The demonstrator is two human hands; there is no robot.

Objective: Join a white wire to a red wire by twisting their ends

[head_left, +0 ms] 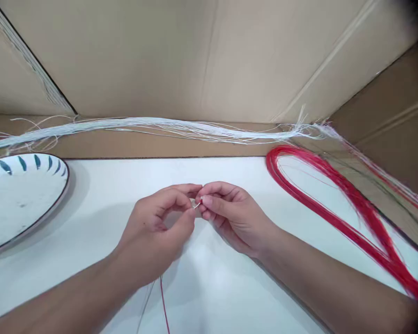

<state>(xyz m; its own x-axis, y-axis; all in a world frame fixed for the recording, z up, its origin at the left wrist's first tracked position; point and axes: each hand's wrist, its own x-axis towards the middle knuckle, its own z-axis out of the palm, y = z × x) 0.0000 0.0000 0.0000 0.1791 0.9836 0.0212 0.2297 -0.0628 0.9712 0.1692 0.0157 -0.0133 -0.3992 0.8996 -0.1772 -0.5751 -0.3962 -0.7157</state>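
My left hand [156, 232] and my right hand [230, 215] meet over the middle of the white table [209, 287], fingertips pinched together. Between them sits a small clear bead or similar piece [196, 203] with a thin thread end poking out. A red thread [164, 304] and a pale thread [146, 299] hang down from under my left hand toward the near edge. Both hands are closed in a pinch around the threads and the small piece.
A white plate with blue leaf marks [17, 199] lies at the left. A bundle of white threads [153, 127] stretches along the back. A looped bundle of red threads [348, 208] lies at the right. Cardboard walls [195, 55] surround the table.
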